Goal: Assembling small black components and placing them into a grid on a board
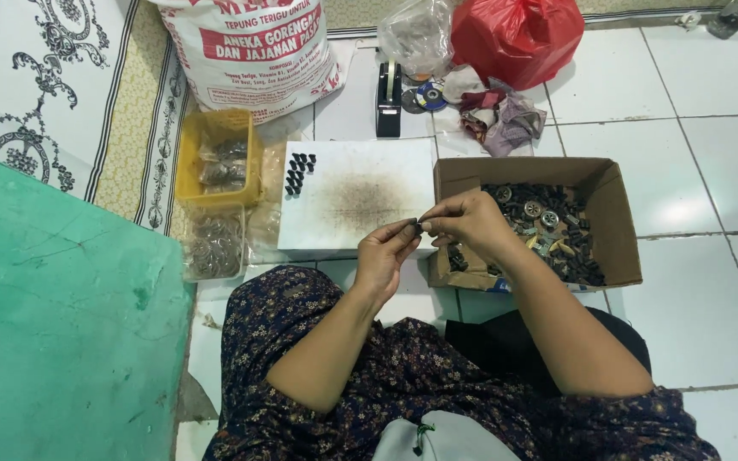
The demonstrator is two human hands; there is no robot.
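Pinching one small dark part [415,227] between both hands' closed fingers, left hand [383,250] and right hand [470,220]; a few finished pieces [299,173] are lined up on the white board [360,201], while the cardboard box [612,213] is still full.

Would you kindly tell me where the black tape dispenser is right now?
In the head view, the black tape dispenser stands on the tiled floor just beyond the white board, between the white sack and the red bag.

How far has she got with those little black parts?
Done: a small cluster of dark pieces lined up on the white board. In hand: left hand and right hand pinch one small part together. Left: the cardboard box holds many loose parts.
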